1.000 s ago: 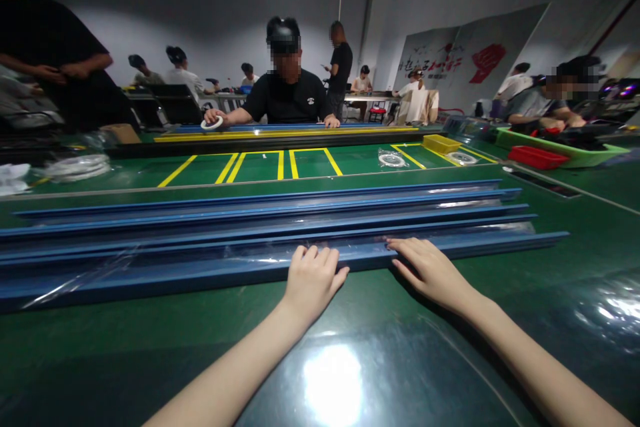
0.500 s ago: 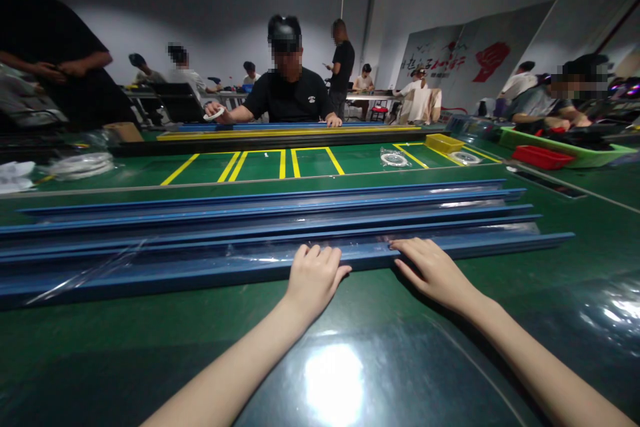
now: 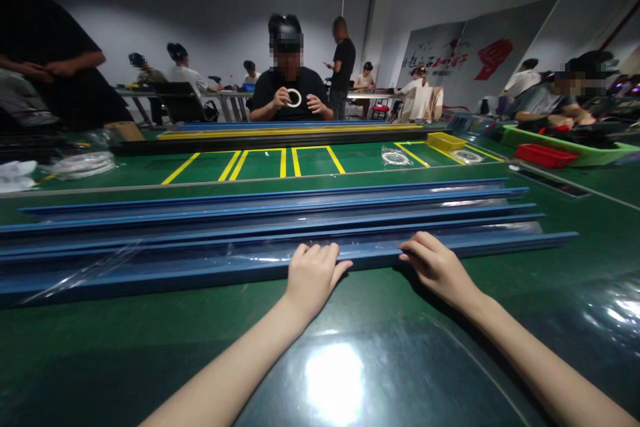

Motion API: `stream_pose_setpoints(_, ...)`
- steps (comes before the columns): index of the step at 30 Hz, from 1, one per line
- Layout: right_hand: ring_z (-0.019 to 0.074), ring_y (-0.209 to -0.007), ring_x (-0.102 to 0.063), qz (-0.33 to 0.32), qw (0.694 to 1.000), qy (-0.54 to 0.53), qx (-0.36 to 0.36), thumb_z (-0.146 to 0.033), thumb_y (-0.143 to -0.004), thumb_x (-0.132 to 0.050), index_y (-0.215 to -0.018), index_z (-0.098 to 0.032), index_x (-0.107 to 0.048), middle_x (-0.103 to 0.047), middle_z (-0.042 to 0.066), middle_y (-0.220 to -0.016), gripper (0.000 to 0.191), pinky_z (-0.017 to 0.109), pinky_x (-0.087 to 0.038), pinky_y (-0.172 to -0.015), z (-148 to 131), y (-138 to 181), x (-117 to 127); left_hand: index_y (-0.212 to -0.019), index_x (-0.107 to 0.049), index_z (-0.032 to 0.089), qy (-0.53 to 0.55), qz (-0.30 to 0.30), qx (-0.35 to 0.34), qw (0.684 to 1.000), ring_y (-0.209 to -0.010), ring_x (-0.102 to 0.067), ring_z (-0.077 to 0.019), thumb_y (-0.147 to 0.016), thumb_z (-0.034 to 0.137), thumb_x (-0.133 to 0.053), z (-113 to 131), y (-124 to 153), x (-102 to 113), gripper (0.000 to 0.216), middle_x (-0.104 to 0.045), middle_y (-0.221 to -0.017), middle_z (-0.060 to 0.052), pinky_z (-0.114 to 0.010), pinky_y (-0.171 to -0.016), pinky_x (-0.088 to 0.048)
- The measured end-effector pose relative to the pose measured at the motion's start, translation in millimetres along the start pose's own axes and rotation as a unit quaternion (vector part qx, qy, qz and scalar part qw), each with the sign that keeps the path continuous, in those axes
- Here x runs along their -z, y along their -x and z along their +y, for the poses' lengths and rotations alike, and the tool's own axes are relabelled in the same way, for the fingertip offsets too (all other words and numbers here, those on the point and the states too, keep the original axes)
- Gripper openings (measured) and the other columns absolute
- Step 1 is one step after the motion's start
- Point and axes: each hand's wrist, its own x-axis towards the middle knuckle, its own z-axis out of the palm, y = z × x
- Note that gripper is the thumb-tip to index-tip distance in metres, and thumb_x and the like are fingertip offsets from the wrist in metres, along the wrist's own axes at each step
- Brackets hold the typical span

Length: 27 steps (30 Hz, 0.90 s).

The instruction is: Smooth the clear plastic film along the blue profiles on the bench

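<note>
Several long blue rails wrapped in clear film lie side by side across the green table. My left hand rests flat on the near edge of the closest rail, fingers together and stretched over its top. A little to the right, my right hand lies on the same rail with fingers slightly curled over its edge. Neither hand lifts anything.
Across the table a person in black holds a white tape ring behind yellow and blue rails. A yellow tray, tape rolls in bags, red and green trays stand at the right. Other people sit and stand around.
My right hand has slid slightly right along the rail and its fingers curl more. The person opposite has lifted the tape ring from their rail up in both hands.
</note>
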Motion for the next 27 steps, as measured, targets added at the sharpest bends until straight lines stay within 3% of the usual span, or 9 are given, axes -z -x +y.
stream_pose_setpoints(7,0.0154,-0.070,-0.046,-0.009,0.998,0.057,0.015,-0.027,-0.084,-0.041,-0.080,-0.017,-0.053,-0.051,0.005,-0.073,0.015,0.026,-0.037,-0.060,-1.3,-3.0,4.6,-0.066,-0.051,0.018,0.012,0.021,0.006,1.000,-0.056,-0.050,-0.0142,-0.080,0.044,-0.046,-0.5,-0.5,-0.9,0.030,-0.055,-0.056,0.001,-0.027,-0.058,-0.029)
stream_pose_setpoints(15,0.0155,-0.069,-0.044,-0.018,0.996,0.089,0.022,-0.025,-0.084,-0.038,-0.076,-0.017,-0.051,-0.049,0.005,-0.072,0.017,0.026,-0.035,-0.059,-3.2,-5.8,3.8,-0.065,-0.052,0.018,0.014,0.003,0.017,1.000,-0.061,-0.050,-0.0152,-0.079,0.043,-0.048,0.4,-1.8,2.0,0.030,-0.055,-0.058,0.000,-0.028,-0.056,-0.028)
stream_pose_setpoints(27,0.0168,-0.070,-0.043,-0.039,0.996,0.081,0.028,-0.026,-0.085,-0.036,-0.079,-0.017,-0.049,-0.046,0.006,-0.074,0.017,0.027,-0.036,-0.061,-0.5,-5.9,3.3,-0.066,-0.052,0.018,-0.011,0.005,-0.005,1.000,-0.060,-0.050,-0.0158,-0.081,0.042,-0.047,0.7,-1.1,0.8,0.029,-0.055,-0.059,-0.001,-0.028,-0.056,-0.026)
